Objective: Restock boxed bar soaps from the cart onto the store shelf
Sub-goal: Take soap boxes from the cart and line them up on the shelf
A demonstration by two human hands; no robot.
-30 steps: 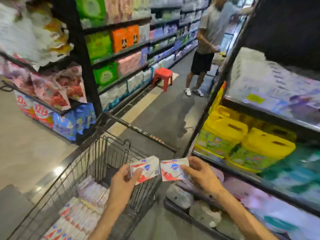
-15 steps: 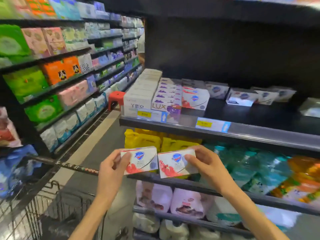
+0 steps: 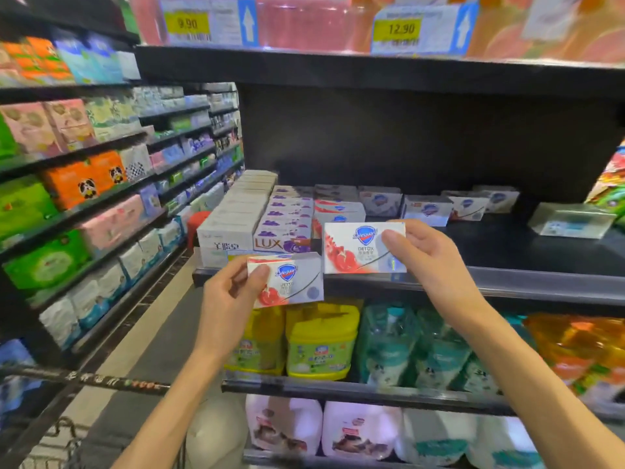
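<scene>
My left hand (image 3: 233,299) grips a white and red Safeguard soap box (image 3: 291,280) just below the front lip of the black shelf (image 3: 527,282). My right hand (image 3: 436,265) holds a second, matching soap box (image 3: 362,248) higher up, at the shelf's front edge in front of a short stack of the same soap (image 3: 338,211). Further Safeguard boxes (image 3: 427,208) stand in a row along the back of the shelf. The cart's handle (image 3: 111,380) shows at the lower left; its soap load is out of view.
LUX boxes (image 3: 284,228) and white soap boxes (image 3: 236,214) fill the shelf's left end. A clear plastic pack (image 3: 571,221) lies at the right. Yellow tubs (image 3: 321,343) and refill bags sit below. Another shelving row (image 3: 101,184) lines the aisle's left side; a red stool (image 3: 196,221) stands behind.
Both hands have risen with their boxes from above the cart to shelf height. The right box now sits higher than the left one, at the shelf edge. My view has turned toward the shelf.
</scene>
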